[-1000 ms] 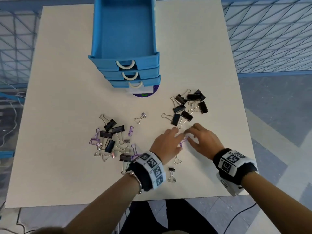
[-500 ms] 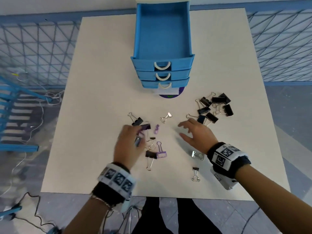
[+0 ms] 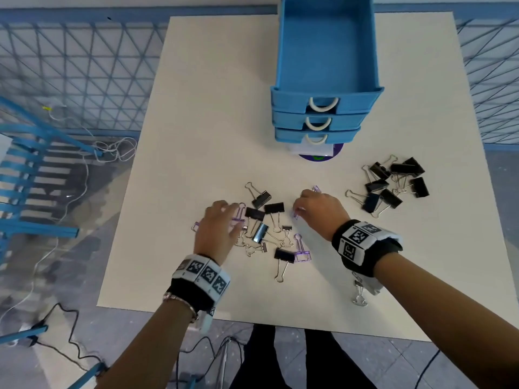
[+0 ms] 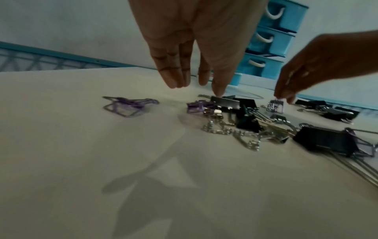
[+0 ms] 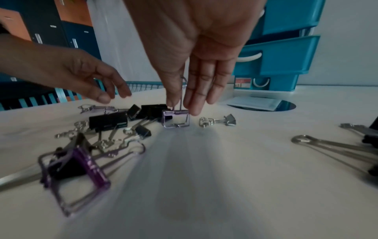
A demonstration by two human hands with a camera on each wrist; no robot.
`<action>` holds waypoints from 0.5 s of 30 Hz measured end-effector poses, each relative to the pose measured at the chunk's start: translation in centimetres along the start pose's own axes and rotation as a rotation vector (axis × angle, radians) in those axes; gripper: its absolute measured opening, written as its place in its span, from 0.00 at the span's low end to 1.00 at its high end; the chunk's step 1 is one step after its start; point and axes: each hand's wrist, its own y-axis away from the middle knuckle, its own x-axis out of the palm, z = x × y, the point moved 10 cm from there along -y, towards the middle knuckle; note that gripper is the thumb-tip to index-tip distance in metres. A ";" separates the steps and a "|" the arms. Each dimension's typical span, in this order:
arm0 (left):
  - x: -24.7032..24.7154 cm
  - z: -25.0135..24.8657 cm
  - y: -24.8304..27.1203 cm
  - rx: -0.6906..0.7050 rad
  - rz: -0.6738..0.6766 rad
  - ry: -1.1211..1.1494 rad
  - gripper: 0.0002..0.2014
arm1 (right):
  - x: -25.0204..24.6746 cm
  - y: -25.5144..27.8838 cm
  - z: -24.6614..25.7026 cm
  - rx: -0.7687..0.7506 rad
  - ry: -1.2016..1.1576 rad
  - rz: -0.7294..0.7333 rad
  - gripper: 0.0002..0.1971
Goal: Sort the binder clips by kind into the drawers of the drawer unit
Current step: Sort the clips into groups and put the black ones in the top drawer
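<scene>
**A:** How many drawers does the blue drawer unit (image 3: 323, 119) have?

**B:** Three. All three are pulled out, like steps. Each has one white loop handle. It stands at 12 o'clock on the table (image 3: 210, 108).

**A:** And the clips?

**B:** There are two heaps. The black clip heap (image 3: 393, 183) sits at 3 o'clock. I count about seven big black clips there. The mixed heap (image 3: 266, 228) is in the middle, between the two hands. It has about five big black clips, a few purple wire clips and some little silver ones. They lie across each other, so I cannot count those well. One small clip (image 3: 359, 293) lies alone at 5 o'clock, by the right wrist.

**A:** What is the right hand (image 3: 317, 211) doing?

**B:** Its thumb and first finger pinch the thin wire handle of a purple wire clip (image 5: 176, 118). The clip hangs below the fingertips, right at the table top. I cannot tell if it touches. The other fingers (image 5: 201, 90) point down, straight and close together.

**A:** And the left hand (image 3: 216, 228)?

**B:** It is above the 9 o'clock edge of the mixed heap. Its fingers (image 4: 175, 71) are straight, a little apart, and point down. It holds nothing. One fingertip is right at a black clip (image 4: 225, 102). Another purple clip (image 4: 126, 106) lies apart, at 9 o'clock of that hand.
</scene>
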 end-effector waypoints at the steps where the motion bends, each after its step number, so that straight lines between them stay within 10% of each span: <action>1: 0.6 -0.4 -0.3 0.013 0.039 -0.001 0.16 | -0.5 0.0 -0.1 0.014 -0.020 -0.029 0.12; 6: 0.8 1.9 -0.6 -0.045 0.075 -0.040 0.08 | -4.1 -0.9 2.5 0.039 -0.350 -0.195 0.09; 15: -1.7 7.6 1.2 -0.058 -0.026 -0.027 0.08 | 2.6 -7.7 12.9 -0.044 -0.343 0.161 0.11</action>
